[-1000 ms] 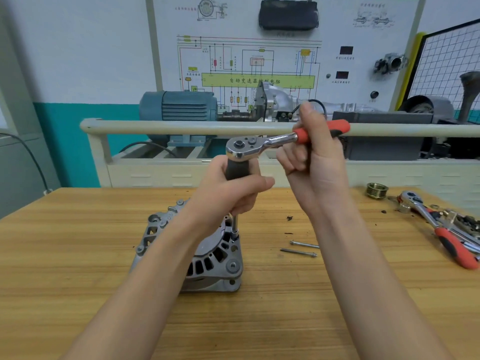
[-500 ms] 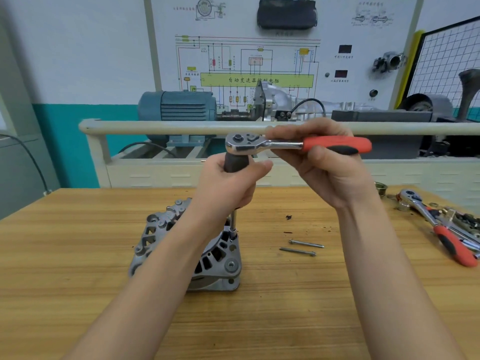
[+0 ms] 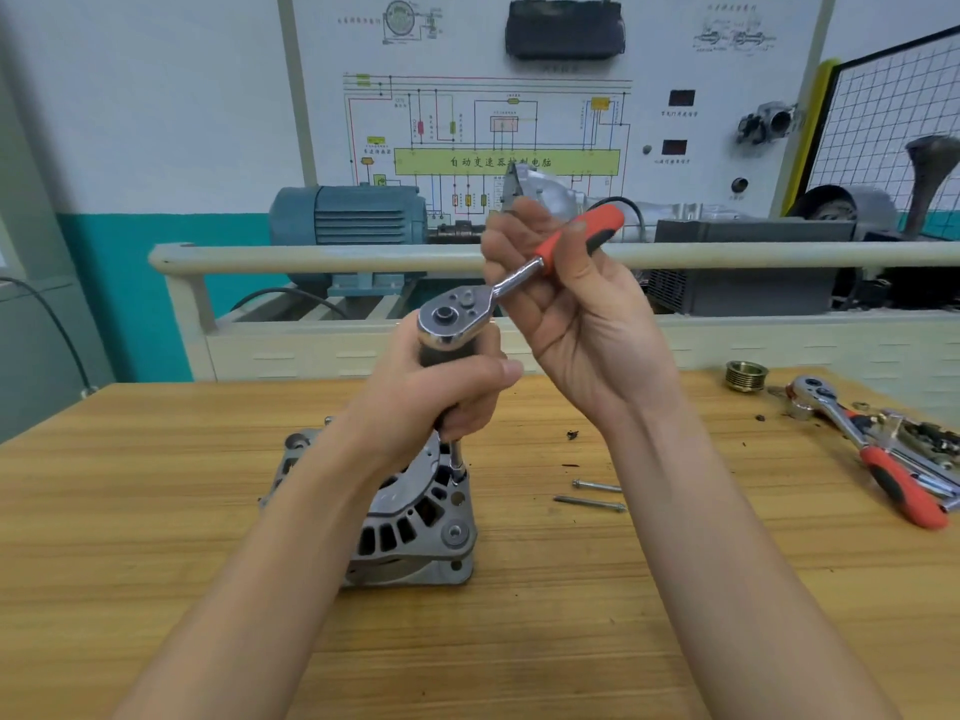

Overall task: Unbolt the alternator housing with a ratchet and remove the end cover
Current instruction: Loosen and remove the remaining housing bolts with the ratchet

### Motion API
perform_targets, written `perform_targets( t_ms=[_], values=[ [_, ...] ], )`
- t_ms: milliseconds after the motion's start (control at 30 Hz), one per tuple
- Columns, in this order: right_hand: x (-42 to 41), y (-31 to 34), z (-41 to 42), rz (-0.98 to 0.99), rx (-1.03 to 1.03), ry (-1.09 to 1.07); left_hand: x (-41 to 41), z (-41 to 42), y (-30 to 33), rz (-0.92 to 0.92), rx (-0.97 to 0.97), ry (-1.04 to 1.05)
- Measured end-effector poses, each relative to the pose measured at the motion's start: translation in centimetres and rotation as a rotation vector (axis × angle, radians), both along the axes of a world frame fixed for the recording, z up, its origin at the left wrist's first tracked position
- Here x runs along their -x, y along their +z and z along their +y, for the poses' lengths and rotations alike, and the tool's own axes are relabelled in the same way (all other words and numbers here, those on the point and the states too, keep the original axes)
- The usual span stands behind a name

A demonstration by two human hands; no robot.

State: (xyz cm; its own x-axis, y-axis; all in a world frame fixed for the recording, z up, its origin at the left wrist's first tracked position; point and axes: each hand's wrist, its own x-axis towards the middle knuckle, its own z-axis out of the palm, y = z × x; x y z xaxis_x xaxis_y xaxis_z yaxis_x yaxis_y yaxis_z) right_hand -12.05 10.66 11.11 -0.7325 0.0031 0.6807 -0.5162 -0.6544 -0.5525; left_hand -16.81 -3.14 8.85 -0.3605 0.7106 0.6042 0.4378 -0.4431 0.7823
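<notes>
- Two bare hands work above a wooden bench [image 3: 156, 511].
- Alternator [image 3: 415, 522] sits on the bench directly below the left hand [image 3: 441, 392].
- Left hand is curled round the dark extension grip under the ratchet [image 3: 483, 304] head; its shaft reaches down to the housing's edge.
- Right hand [image 3: 582, 324] has fingers wrapped round the ratchet's red handle, up and to the right of the left hand.
- Second ratchet [image 3: 872, 454] lies well right of the right hand.
- Two loose bolts [image 3: 592, 496] lie below the right wrist, beside the alternator.

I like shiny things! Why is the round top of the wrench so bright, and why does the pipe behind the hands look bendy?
In the head view, room light glints off the polished ratchet head, leaving white glare; the railing bows because the wide-angle lens curves straight lines; the wall diagram looks slightly soft, so its small print is unreadable.
</notes>
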Motion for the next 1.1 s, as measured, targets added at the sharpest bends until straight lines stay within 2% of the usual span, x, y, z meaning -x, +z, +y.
perform_targets(
  t_ms=[133, 233, 300, 467, 600, 700, 767, 833, 900, 967, 1033, 1100],
  values=[
    [-0.2, -0.3, 0.8, 0.061, 0.012, 0.142, -0.3, 0.7, 0.1, -0.129, -0.11, 0.185],
    [-0.1, -0.6, 1.4, 0.109, -0.106, 0.078, -0.1, 1.4, 0.2, -0.205, -0.194, 0.353],
    [0.2, -0.6, 1.4, 0.093, -0.092, 0.05, 0.0, 1.6, 0.1, -0.178, -0.176, 0.389],
    [0.9, -0.9, 0.5, -0.032, 0.122, -0.004, 0.4, 0.5, 0.1, 0.013, -0.017, 0.112],
    [1.2, -1.1, -0.5, -0.098, 0.137, 0.052, -0.1, 0.4, -0.1, 0.025, 0.123, -0.059],
    [0.9, -1.1, -0.5, -0.062, 0.142, 0.033, -0.7, 0.6, -0.3, -0.007, 0.118, 0.044],
    [0.7, -1.1, -0.1, -0.001, 0.148, 0.037, -0.9, 0.7, -0.3, -0.083, 0.047, 0.16],
    [0.5, -1.1, 0.2, 0.072, 0.082, 0.02, -0.7, 0.8, -0.2, -0.202, -0.047, 0.272],
    [0.4, -1.2, 0.2, 0.144, -0.037, -0.032, -0.3, 0.4, -0.1, -0.245, -0.081, 0.313],
    [0.3, -1.2, 0.1, 0.154, -0.053, -0.045, 0.1, -0.1, -0.2, -0.152, -0.031, 0.282],
    [0.4, -1.1, -0.1, 0.09, 0.019, -0.037, 0.1, -0.6, -0.2, 0.004, 0.058, 0.218],
    [0.4, -1.1, -0.6, 0.019, 0.07, -0.076, -0.3, -0.6, -0.1, 0.062, 0.071, 0.124]
  ],
)
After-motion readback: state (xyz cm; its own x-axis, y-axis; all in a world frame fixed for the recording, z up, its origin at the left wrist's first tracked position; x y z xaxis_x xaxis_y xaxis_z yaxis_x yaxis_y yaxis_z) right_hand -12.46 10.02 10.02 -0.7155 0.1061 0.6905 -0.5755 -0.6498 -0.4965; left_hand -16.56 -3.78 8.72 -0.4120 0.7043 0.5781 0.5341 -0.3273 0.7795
